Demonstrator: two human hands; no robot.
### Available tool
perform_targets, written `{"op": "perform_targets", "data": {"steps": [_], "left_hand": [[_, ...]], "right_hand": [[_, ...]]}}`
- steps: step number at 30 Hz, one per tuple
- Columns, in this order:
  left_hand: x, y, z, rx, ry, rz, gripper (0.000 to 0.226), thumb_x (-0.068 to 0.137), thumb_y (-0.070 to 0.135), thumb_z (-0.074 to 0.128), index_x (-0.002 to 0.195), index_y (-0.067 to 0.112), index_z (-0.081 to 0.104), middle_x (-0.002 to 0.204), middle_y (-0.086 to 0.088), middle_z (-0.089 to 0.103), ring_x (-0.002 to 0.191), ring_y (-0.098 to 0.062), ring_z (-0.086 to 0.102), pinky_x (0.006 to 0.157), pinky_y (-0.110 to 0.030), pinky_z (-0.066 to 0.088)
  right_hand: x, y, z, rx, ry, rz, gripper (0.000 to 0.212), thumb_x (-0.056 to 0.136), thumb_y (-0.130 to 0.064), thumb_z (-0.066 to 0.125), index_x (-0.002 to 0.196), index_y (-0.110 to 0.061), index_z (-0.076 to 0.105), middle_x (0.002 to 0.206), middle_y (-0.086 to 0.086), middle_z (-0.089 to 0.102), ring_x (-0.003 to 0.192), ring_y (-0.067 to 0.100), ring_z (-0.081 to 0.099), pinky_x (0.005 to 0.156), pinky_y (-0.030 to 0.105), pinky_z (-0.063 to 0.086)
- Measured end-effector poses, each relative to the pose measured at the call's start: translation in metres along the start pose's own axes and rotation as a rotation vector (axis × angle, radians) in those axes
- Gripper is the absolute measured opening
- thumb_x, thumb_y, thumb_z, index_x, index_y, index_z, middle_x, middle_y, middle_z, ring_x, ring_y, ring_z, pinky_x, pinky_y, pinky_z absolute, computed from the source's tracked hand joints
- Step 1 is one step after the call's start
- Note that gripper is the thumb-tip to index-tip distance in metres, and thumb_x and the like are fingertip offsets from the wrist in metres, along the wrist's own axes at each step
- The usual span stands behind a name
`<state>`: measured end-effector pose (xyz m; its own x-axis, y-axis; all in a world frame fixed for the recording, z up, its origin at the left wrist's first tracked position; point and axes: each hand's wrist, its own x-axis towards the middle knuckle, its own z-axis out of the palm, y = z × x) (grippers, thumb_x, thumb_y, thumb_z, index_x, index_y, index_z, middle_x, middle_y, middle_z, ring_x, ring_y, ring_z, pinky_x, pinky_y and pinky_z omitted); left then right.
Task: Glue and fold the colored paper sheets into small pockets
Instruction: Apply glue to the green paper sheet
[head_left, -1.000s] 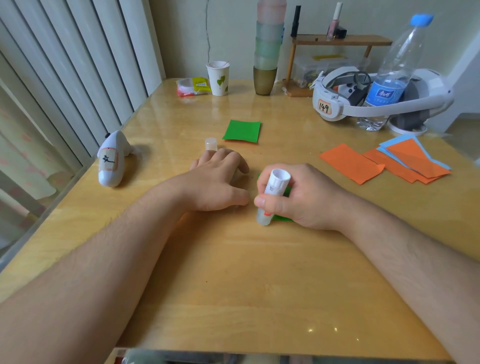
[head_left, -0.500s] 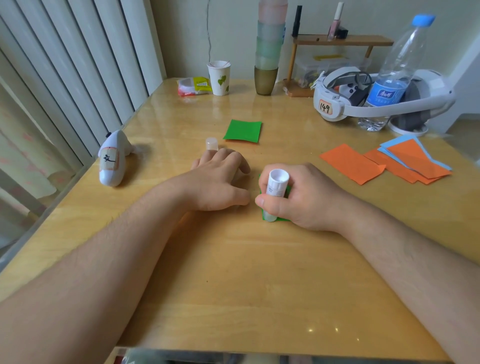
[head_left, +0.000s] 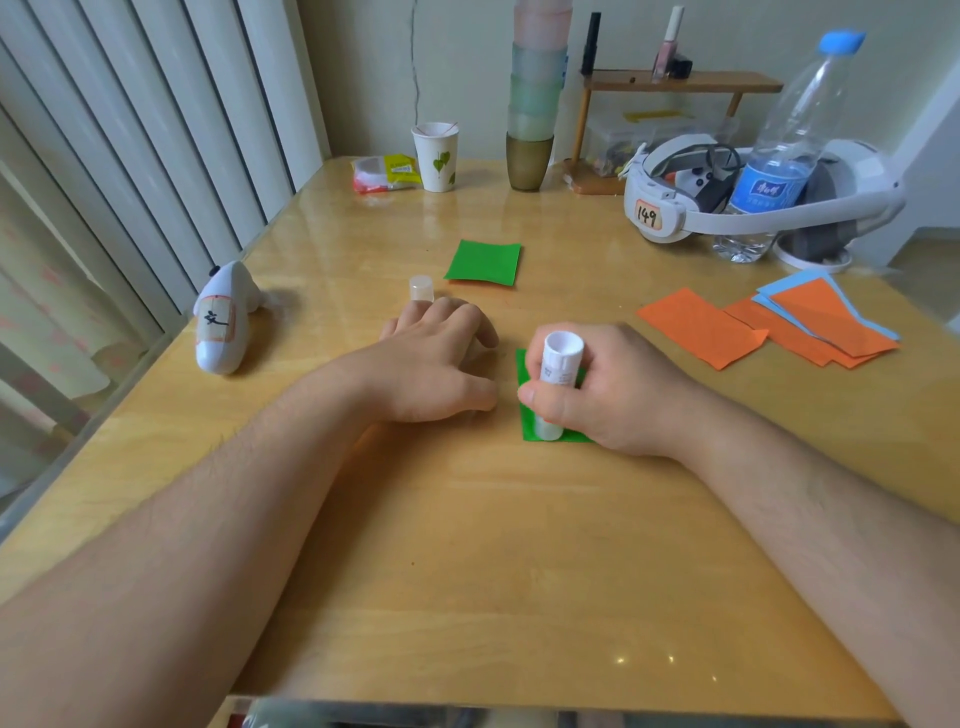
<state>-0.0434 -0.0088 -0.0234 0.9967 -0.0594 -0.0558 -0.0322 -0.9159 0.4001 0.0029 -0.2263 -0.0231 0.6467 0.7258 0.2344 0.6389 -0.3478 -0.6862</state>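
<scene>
My right hand (head_left: 615, 392) grips a white glue stick (head_left: 556, 376), its tip down on a small green paper sheet (head_left: 525, 387) mid-table; the hand covers most of that sheet. My left hand (head_left: 434, 364) rests on the wooden table (head_left: 467, 545) just left of the sheet, fingers loosely curled and holding nothing. The glue stick's clear cap (head_left: 421, 289) stands beyond my left fingers. A second green paper piece (head_left: 484, 262) lies farther back. Orange and blue sheets (head_left: 789, 325) are spread at the right.
A white controller (head_left: 223, 322) lies at the left edge by the blinds. At the back stand a paper cup (head_left: 436, 156), stacked cups (head_left: 532, 104), a snack packet (head_left: 387, 174), a small wooden shelf (head_left: 675, 85), a headset (head_left: 727, 197) and a water bottle (head_left: 779, 156).
The glue stick has slid right onto the green sheet and stands more upright; more of the sheet's left edge shows. My left hand has stayed put.
</scene>
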Motion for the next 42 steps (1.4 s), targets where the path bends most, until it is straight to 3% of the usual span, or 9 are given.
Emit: {"op": "perform_targets", "data": {"steps": [3,7,12,17,21,25,33,36,42], "left_hand": [[0.0,0.0,0.0,0.006,0.001,0.002,0.049,0.068,0.06,0.052,0.113,0.044,0.04,0.132,0.017,0.033,0.129,-0.012,0.022,0.103,-0.031,0.021],[0.0,0.0,0.0,-0.008,-0.002,-0.004,0.052,0.066,0.057,0.053,0.115,0.045,0.042,0.133,0.016,0.033,0.13,-0.013,0.022,0.104,-0.032,0.022],[0.0,0.0,0.0,-0.014,-0.003,-0.003,0.053,0.066,0.056,0.054,0.116,0.044,0.042,0.136,0.015,0.035,0.133,-0.014,0.022,0.104,-0.032,0.021],[0.0,0.0,0.0,-0.012,-0.004,-0.007,0.053,0.067,0.056,0.054,0.117,0.044,0.042,0.137,0.015,0.035,0.132,-0.014,0.023,0.104,-0.032,0.021],[0.0,0.001,0.0,-0.015,-0.001,-0.006,0.052,0.067,0.056,0.054,0.117,0.044,0.043,0.136,0.015,0.035,0.133,-0.014,0.023,0.105,-0.032,0.021],[0.0,0.002,0.0,-0.008,0.0,-0.012,0.051,0.068,0.057,0.053,0.116,0.045,0.042,0.133,0.016,0.033,0.133,-0.013,0.022,0.104,-0.032,0.021],[0.001,0.003,0.001,0.058,0.022,-0.014,0.037,0.087,0.058,0.058,0.115,0.041,0.039,0.135,0.012,0.036,0.133,-0.017,0.024,0.109,-0.036,0.022],[0.001,0.004,0.001,0.072,0.012,-0.03,0.043,0.077,0.064,0.048,0.112,0.042,0.036,0.135,0.01,0.037,0.132,-0.018,0.025,0.109,-0.038,0.023],[0.001,0.003,0.001,0.019,0.04,-0.042,0.027,0.095,0.048,0.047,0.117,0.037,0.035,0.136,0.008,0.04,0.132,-0.019,0.026,0.104,-0.036,0.023]], "right_hand": [[0.002,-0.006,0.003,0.027,-0.016,-0.033,0.024,0.081,-0.044,0.072,0.079,-0.022,0.062,0.073,-0.001,0.064,0.07,0.02,0.054,0.064,0.03,0.044],[0.006,-0.002,-0.006,0.179,0.142,-0.015,0.021,0.082,-0.039,0.068,0.077,-0.021,0.058,0.063,-0.017,0.058,0.062,0.003,0.048,0.061,0.021,0.039],[0.004,0.003,-0.008,0.201,0.085,0.016,0.03,0.076,-0.043,0.068,0.074,-0.016,0.057,0.06,-0.012,0.055,0.061,0.004,0.048,0.06,0.022,0.038],[0.007,0.002,-0.008,0.461,0.076,-0.004,0.028,0.077,-0.04,0.07,0.077,-0.015,0.057,0.064,-0.011,0.05,0.06,0.007,0.046,0.058,0.018,0.039],[0.004,0.006,-0.007,0.205,0.079,0.001,0.021,0.083,-0.031,0.067,0.078,-0.012,0.058,0.061,-0.014,0.056,0.06,0.003,0.048,0.06,0.02,0.037],[0.015,0.013,-0.005,0.081,0.254,0.061,0.036,0.09,-0.055,0.065,0.089,-0.02,0.059,0.078,0.0,0.071,0.075,0.024,0.062,0.07,0.042,0.049],[0.037,0.013,-0.005,-0.118,0.227,0.207,0.037,0.095,-0.058,0.065,0.09,-0.022,0.059,0.082,-0.005,0.067,0.071,0.013,0.055,0.063,0.031,0.042],[0.039,0.006,-0.002,-0.182,0.167,0.199,0.034,0.094,-0.056,0.069,0.081,-0.029,0.053,0.073,-0.008,0.059,0.065,0.006,0.049,0.053,0.019,0.034],[0.045,0.001,-0.002,-0.299,0.17,0.196,0.044,0.088,-0.064,0.07,0.078,-0.029,0.046,0.074,-0.01,0.056,0.068,0.005,0.049,0.058,0.032,0.034]]}}
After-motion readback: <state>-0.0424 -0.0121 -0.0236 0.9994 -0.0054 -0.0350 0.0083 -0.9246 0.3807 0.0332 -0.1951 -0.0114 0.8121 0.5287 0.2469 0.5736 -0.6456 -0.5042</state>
